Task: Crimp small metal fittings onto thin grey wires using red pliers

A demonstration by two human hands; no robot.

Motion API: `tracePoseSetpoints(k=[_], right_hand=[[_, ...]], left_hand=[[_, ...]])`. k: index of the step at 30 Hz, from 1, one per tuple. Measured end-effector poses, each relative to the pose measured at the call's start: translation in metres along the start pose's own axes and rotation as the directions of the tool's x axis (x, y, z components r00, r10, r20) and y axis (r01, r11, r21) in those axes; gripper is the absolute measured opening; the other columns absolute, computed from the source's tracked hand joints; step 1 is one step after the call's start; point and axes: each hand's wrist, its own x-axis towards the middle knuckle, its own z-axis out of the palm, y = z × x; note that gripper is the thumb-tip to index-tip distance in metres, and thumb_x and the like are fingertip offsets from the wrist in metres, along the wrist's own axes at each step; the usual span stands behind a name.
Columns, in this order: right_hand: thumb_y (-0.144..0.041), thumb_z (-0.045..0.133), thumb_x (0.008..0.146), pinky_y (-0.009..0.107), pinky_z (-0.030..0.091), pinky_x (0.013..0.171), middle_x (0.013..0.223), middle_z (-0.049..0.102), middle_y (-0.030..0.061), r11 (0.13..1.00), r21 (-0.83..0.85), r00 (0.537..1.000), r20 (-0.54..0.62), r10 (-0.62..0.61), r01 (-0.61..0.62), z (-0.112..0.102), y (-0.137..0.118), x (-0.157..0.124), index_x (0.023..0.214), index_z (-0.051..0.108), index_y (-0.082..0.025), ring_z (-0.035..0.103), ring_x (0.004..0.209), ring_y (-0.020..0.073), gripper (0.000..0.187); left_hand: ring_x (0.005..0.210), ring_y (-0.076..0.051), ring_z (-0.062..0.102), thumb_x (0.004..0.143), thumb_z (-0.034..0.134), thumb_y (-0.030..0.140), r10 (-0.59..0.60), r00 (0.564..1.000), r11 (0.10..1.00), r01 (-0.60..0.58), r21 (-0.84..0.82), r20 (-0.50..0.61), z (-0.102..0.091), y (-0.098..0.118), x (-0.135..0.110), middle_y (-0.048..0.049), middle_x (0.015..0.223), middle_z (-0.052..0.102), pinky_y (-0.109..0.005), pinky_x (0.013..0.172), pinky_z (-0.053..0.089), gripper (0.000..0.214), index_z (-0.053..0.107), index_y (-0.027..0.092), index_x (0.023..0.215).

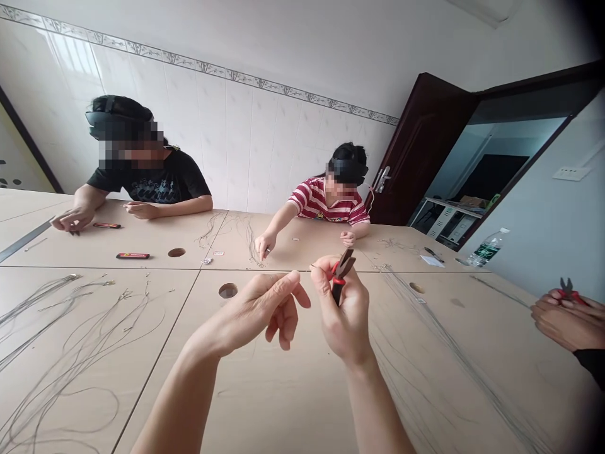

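Observation:
In the middle of the head view my right hand is closed around a pair of pliers with red and black handles, its dark jaws pointing up. At the tips of its thumb and forefinger a tiny dark end of something shows, too small to name. Just to the left hangs my left hand, thumb stretched out and fingers loosely bent and apart. I see nothing in it. Both hands are raised above the tan table, apart from each other. Thin grey cords lie on the table to the right of my right hand.
More cords spread over the table's left side. Two people sit across the table; at the right edge another person's hands hold pliers. A water bottle, a red-and-black box cutter and cable holes are also there.

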Motion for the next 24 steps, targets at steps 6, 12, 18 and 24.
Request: tracePoseSetpoints(k=[6, 12, 18, 24], right_hand=[[-0.025, 0.051, 0.096, 0.024, 0.039, 0.061, 0.074, 0.048, -0.0037, 1.0, 0.028, 1.0, 0.012, -0.008, 0.008, 0.0023, 0.0023, -0.0005, 0.084, 0.05, -0.022, 0.046, 0.064, 0.0102, 0.013], [-0.025, 0.051, 0.096, 0.024, 0.038, 0.058, 0.073, 0.048, -0.0038, 1.0, 0.024, 1.0, -0.024, -0.006, 0.007, -0.0008, 0.0012, -0.0002, 0.085, 0.05, -0.022, 0.046, 0.061, 0.0101, 0.011], [-0.026, 0.052, 0.095, 0.025, 0.034, 0.055, 0.07, 0.044, -0.0045, 1.0, 0.013, 0.999, -0.032, -0.003, 0.003, -0.0012, -0.0001, -0.0008, 0.084, 0.05, -0.022, 0.041, 0.057, 0.0099, 0.012], [-0.029, 0.05, 0.096, 0.025, 0.036, 0.055, 0.071, 0.047, -0.0037, 0.999, 0.019, 0.999, -0.021, 0.041, -0.041, 0.0014, 0.0024, 0.0005, 0.085, 0.05, -0.022, 0.044, 0.059, 0.0109, 0.013]], left_hand=[[0.045, -0.01, 0.056, 0.097, 0.036, 0.059, 0.021, 0.996, 1.0, -0.019, -0.024, 0.084, -0.0034, -0.0017, -0.0022, -0.0028, 0.062, 0.062, -0.02, 0.043, 0.036, 0.054, 0.061, 0.013, 0.085], [0.047, -0.013, 0.062, 0.098, 0.037, 0.056, 0.013, 0.97, 0.996, 0.01, -0.091, 0.243, -0.0036, -0.0051, -0.0042, -0.0053, 0.061, 0.064, -0.021, 0.046, 0.043, 0.054, 0.063, 0.011, 0.084], [0.05, -0.015, 0.065, 0.097, 0.042, 0.057, -0.009, 0.952, 0.995, 0.038, -0.088, 0.306, -0.0017, -0.0053, -0.0028, -0.0068, 0.064, 0.068, -0.023, 0.05, 0.049, 0.051, 0.063, 0.011, 0.087], [0.05, -0.014, 0.065, 0.097, 0.044, 0.054, 0.008, 0.877, 0.978, 0.093, -0.187, 0.481, 0.0058, -0.005, -0.0015, -0.008, 0.063, 0.069, -0.021, 0.049, 0.049, 0.048, 0.065, 0.012, 0.087]])
